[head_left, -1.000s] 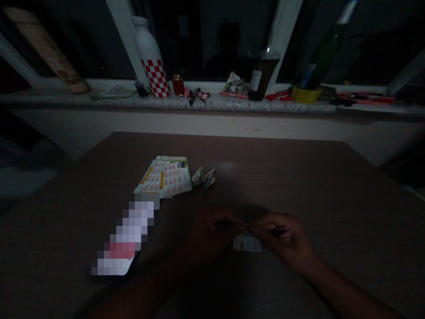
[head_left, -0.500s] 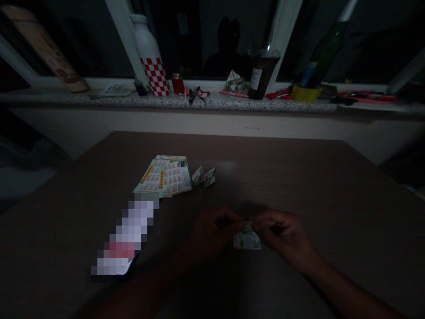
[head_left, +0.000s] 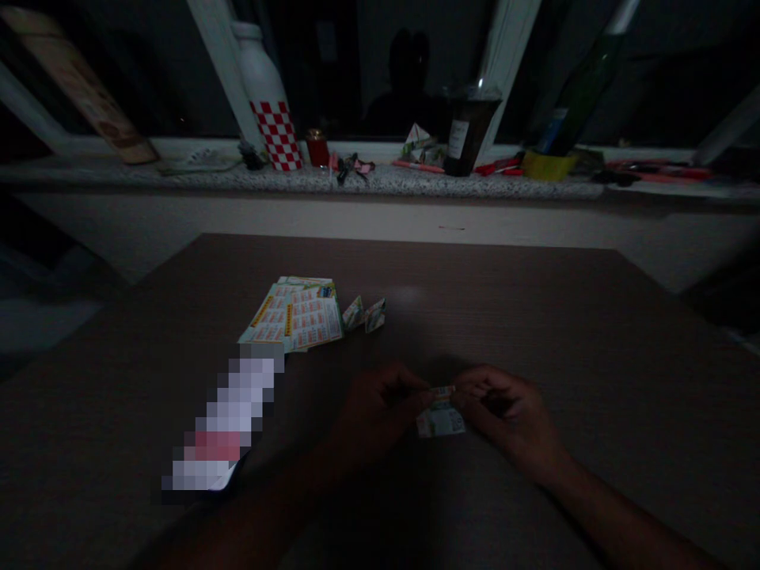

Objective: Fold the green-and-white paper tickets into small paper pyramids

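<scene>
Hands meet over the table [head_left: 534, 317]: left hand [head_left: 380, 412] and right hand [head_left: 504, 412] both pinch the top edge of a small folded paper [head_left: 440, 418] between them (long axis left-right, equally near each).

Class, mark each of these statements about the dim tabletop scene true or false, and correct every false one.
1. Both hands pinch one small folded paper. True.
2. The left hand rests flat on the stack of printed sheets. False: it is at the small paper, apart from the stack.
3. Two small folded pieces lie just right of the stack. True.
4. The red-and-white checked bottle stands on the table. False: it stands on the windowsill.
5. The right hand holds a pen. False: it grips the paper.
</scene>
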A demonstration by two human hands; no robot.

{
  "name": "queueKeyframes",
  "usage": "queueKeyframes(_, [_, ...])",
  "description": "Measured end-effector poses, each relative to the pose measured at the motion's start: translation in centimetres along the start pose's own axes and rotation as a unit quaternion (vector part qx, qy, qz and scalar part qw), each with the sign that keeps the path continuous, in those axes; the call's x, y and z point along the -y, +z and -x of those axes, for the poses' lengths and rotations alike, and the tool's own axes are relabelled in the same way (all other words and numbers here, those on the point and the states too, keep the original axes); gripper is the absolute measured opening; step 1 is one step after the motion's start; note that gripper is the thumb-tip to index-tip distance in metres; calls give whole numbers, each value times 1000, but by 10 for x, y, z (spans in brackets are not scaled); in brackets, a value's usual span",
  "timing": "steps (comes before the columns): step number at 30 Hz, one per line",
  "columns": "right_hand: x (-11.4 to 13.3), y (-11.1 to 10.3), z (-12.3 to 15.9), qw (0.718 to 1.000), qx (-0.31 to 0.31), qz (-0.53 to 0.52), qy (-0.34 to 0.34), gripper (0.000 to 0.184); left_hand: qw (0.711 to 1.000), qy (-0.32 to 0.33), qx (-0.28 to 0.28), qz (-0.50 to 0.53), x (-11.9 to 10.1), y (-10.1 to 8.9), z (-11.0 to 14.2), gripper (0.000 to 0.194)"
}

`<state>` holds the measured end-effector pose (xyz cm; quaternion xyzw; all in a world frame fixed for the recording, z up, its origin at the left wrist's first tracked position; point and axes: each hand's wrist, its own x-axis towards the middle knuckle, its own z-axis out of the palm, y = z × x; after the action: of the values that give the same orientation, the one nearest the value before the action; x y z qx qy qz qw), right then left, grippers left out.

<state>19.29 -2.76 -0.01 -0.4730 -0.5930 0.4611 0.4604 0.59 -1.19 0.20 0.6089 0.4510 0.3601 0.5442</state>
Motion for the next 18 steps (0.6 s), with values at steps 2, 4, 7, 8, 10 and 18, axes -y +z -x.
queueKeyframes(2, [0, 1, 0, 1000, -16, 5, -10, 16, 1000, 1, 0, -8, -2, 0, 0, 15])
queueKeyframes(4, [-1, 0, 0, 1000, -20, 14, -14, 18, 1000, 3, 7, -17, -4, 1, 1, 15])
queueKeyframes(7, [-3, -2, 1, 1000, -14, 15, -19, 20, 999, 7, 14, -36, -3, 2, 2, 14])
queueKeyframes(8, [-3, -2, 1, 1000, -12, 10, -19, 20, 999, 9, 15, -42, -3, 2, 2, 13])
queueKeyframes(10, [-4, -3, 2, 1000, -11, -5, -15, 20, 999, 16, 15, -49, -2, 2, 3, 13])
queueKeyframes(18, [-5, -1, -1, 998, 20, -52, 24, 10, 1000, 14, -11, -23, -3, 2, 2, 13])
